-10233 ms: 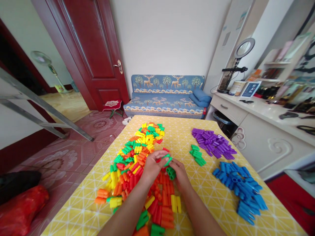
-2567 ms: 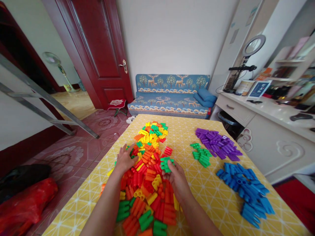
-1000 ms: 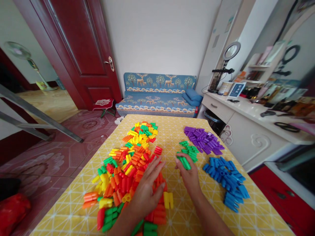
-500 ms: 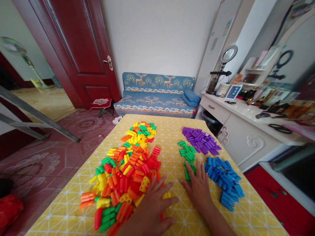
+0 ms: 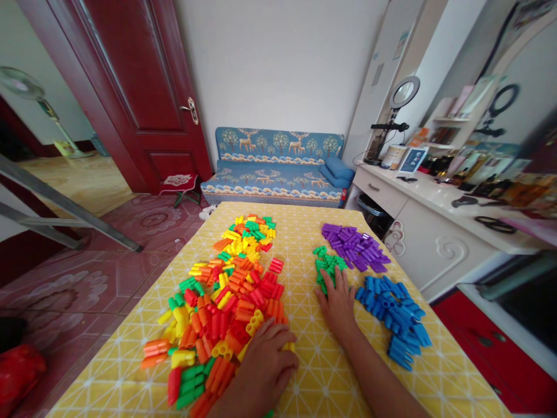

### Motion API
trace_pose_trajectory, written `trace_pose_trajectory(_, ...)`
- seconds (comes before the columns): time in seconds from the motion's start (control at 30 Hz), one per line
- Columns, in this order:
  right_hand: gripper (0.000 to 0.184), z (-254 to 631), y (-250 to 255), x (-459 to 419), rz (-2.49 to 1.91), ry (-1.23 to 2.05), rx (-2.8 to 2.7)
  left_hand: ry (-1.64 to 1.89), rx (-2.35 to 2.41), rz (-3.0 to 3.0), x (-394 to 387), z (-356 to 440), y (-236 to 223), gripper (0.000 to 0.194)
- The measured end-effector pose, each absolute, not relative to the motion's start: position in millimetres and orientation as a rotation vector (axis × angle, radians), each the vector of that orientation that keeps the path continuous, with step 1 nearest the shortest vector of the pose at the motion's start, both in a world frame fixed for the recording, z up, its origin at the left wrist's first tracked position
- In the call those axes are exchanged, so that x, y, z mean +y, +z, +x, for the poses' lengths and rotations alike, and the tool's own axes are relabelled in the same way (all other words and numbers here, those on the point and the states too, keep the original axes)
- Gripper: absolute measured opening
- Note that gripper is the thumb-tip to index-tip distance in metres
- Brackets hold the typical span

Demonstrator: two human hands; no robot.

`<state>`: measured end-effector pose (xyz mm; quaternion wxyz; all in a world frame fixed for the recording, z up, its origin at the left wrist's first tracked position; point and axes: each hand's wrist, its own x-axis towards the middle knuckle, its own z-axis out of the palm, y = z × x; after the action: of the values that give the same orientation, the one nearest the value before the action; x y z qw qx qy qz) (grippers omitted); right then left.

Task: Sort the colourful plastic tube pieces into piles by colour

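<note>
Green blocks make up a small heap (image 5: 327, 266), the landmark for all that follows, resting on a worktop (image 5: 313, 380) under a yellow patterned cloth. The right hand (image 5: 342, 307) lies palm down at its near edge, fingers spread over the closest blocks and gripping nothing that I can see. Purple blocks (image 5: 354, 248) sit just beyond the green heap and to its right; blue blocks (image 5: 394, 316) lie nearer and further right. To its left, across a strip of cloth, spreads a mixed pile (image 5: 226, 302) of red, orange, yellow and green blocks. The left hand (image 5: 270, 360), nearer than the green heap and to its left, curls over the pile's near right edge; its underside is hidden, so I cannot tell whether it grasps anything.

The step in hand seems to be gathering green blocks together. The next move probably calls for raising the right fingers without dragging any block towards the purple ones, then pinching another green block out from its close-packed neighbours.
</note>
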<state>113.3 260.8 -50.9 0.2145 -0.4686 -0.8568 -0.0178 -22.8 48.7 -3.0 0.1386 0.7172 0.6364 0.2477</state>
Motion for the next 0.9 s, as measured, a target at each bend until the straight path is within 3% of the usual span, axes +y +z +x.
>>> trace_pose_trajectory(0.23,0.048,113,-50,264,-1.264,-0.029,-2.386,0.761,1.843,2.063,48,-21,-6,0.007)
trace_pose_trajectory(0.5,0.069,113,-45,259,-1.197,0.012,-2.289,0.847,1.851,2.050,47,-19,-3,0.008)
trace_pose_trajectory(0.9,0.065,129,-39,313,-1.137,0.210,-1.994,0.760,1.831,2.086,49,-22,-2,0.008)
